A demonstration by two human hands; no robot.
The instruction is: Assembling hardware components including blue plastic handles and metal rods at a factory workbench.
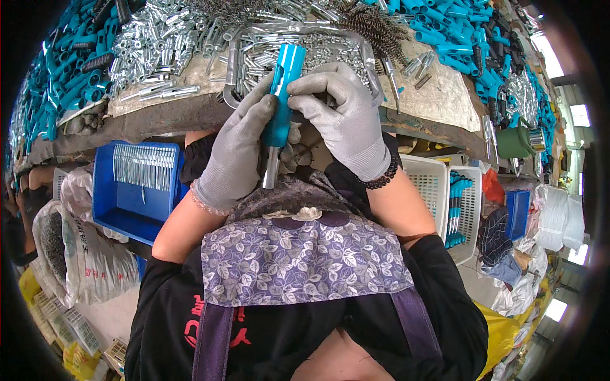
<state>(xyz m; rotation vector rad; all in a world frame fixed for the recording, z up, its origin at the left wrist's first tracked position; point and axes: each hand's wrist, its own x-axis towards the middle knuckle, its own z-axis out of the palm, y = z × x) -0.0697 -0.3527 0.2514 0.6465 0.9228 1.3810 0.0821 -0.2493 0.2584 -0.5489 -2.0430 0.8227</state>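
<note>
My left hand (232, 149), in a grey glove, is wrapped round a teal plastic tube (289, 63) with a slot in its side. The tube is tilted slightly, and a shiny metal rod (271, 170) sticks out of its lower end. On the tube's right side, by the slot, my gloved right hand (349, 120) has its thumb and forefinger pinched together; anything between them is too small or hidden to make out. Just behind both hands is a clear tray (375, 89) of small metal pins and fittings.
Piles of teal tubes (79, 76), silver metal parts (159, 41) and dark springs (372, 32) cover the bench. A blue bin (105, 213) with metal pieces stands at left below the bench. White baskets (470, 244), one with teal-handled parts, stand at right.
</note>
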